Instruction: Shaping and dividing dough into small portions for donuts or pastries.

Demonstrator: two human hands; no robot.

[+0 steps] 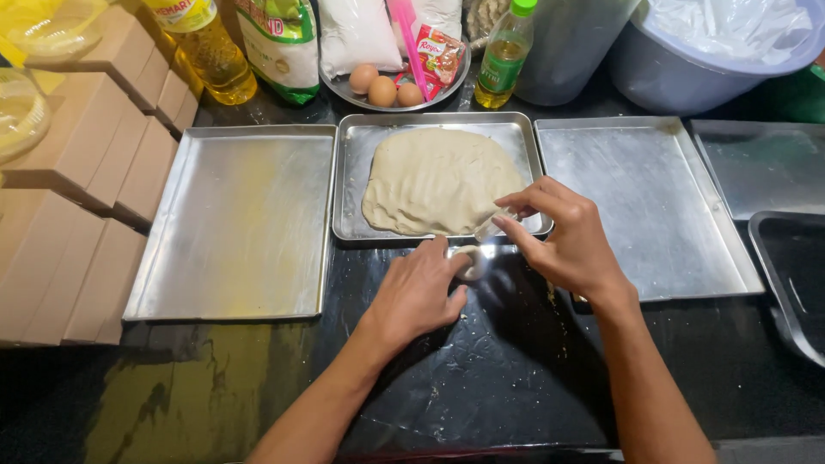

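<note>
1. The left hand is lying fingers-down on the black worktop, curled loosely round a small dough piece; grip partly hidden.
2. The right hand is pinching a small clear cutter at the near edge of the dough sheet.
3. The sheet is filling the middle tray; pale, flattened, finger-ridged, almost wholly uncut.
4. The left tray and right tray are sitting bare; judging by that, work is barely begun.

Small pale dough piece at frame center, pinched by my left fingertips, lying on dark plastic sheet. Clear small cutter tilted in my right fingers, just above it.
</note>
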